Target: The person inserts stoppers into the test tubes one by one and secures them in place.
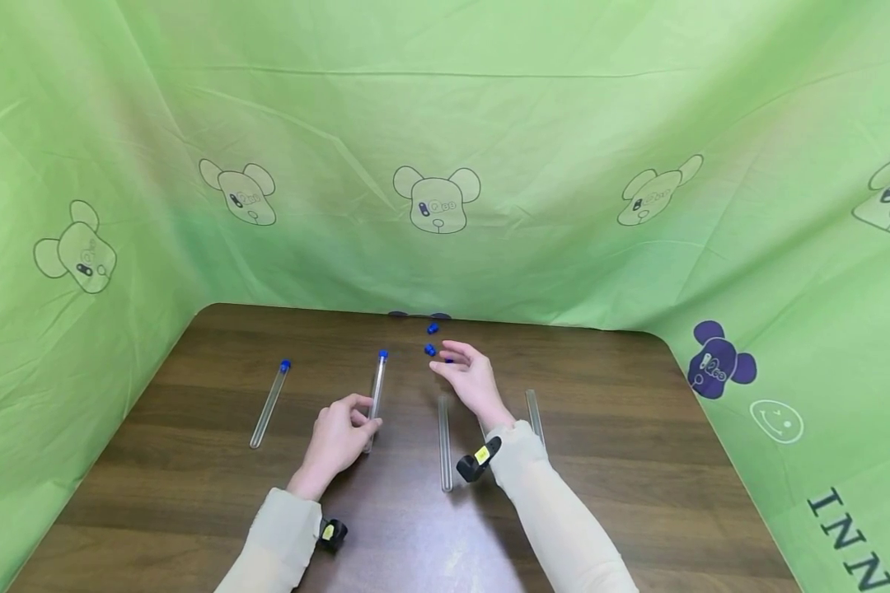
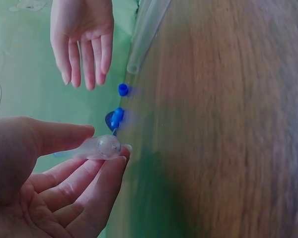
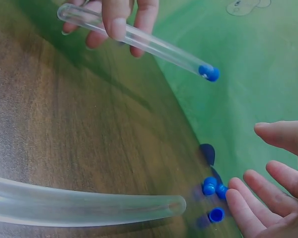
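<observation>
My left hand point(image 1: 337, 434) pinches a clear test tube point(image 1: 377, 385) between thumb and fingers. A blue stopper point(image 3: 209, 73) sits in the tube's far end, and the right wrist view shows the tube held above the table. Holding nothing, my right hand point(image 1: 475, 385) hovers with fingers spread beside several loose blue stoppers. One stopper point(image 1: 430, 350) lies just left of its fingertips, another stopper point(image 1: 433, 328) lies farther back, and a third stopper point(image 1: 448, 360) is partly hidden by the hand.
A stoppered test tube point(image 1: 269, 405) lies at the left of the brown table point(image 1: 156, 494). Open test tubes lie near the right forearm: one tube point(image 1: 445, 445) left of it, another tube point(image 1: 536, 416) partly behind it. A green printed curtain point(image 1: 326, 247) surrounds the table.
</observation>
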Available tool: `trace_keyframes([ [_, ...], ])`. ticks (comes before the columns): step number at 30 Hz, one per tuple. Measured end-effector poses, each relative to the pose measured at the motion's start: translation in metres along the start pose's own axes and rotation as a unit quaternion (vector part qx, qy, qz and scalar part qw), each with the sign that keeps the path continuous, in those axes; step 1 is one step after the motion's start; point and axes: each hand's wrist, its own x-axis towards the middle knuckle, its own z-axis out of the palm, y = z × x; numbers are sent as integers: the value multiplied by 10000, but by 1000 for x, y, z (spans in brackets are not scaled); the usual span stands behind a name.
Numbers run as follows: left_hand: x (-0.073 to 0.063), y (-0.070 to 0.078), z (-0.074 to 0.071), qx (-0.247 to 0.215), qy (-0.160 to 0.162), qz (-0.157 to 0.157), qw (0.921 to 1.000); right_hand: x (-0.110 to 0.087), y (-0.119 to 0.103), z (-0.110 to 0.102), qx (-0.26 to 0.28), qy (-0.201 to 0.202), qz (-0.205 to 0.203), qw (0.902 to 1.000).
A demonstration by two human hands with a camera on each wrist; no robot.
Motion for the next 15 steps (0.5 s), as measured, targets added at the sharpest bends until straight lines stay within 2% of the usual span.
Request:
trace_keyframes([
  [15, -5, -11, -20, -31, 192, -156, 9997, 5, -3, -10, -266, 93, 28, 9996],
])
